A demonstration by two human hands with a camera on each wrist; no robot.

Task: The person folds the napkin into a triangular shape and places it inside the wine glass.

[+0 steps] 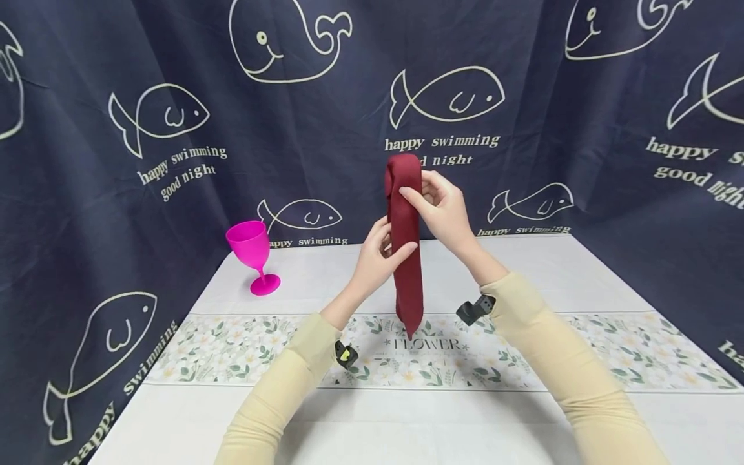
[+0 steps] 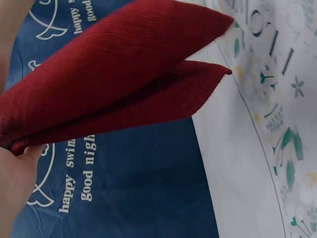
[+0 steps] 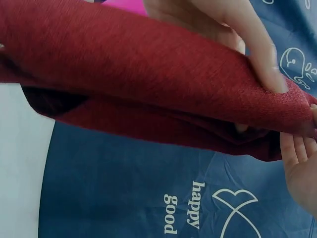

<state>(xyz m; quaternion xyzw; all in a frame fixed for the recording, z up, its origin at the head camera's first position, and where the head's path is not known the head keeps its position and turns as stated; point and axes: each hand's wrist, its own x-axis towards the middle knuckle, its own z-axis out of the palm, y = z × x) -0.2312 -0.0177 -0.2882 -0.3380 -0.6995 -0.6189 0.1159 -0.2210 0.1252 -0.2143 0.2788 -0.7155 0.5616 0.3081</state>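
A dark red folded cloth napkin (image 1: 408,223) is held upright above the table, its pointed ends hanging down. My left hand (image 1: 380,258) grips it around mid-height, thumb across the front and fingers partly hidden behind. Higher up, my right hand (image 1: 444,208) pinches its right edge near the rounded top. From the left wrist, the napkin (image 2: 124,64) shows two separate pointed tips, with the left hand (image 2: 17,186) at the lower left. In the right wrist view, the left thumb (image 3: 270,74) presses on the cloth and the right hand (image 3: 299,171) holds the upper end.
A bright pink goblet (image 1: 250,245) stands at the table's back left. A floral runner printed FLOWER (image 1: 256,352) crosses the white table (image 1: 465,420). Dark blue curtains (image 1: 325,129) with fish drawings hang behind and at both sides. Each wrist carries a black strap.
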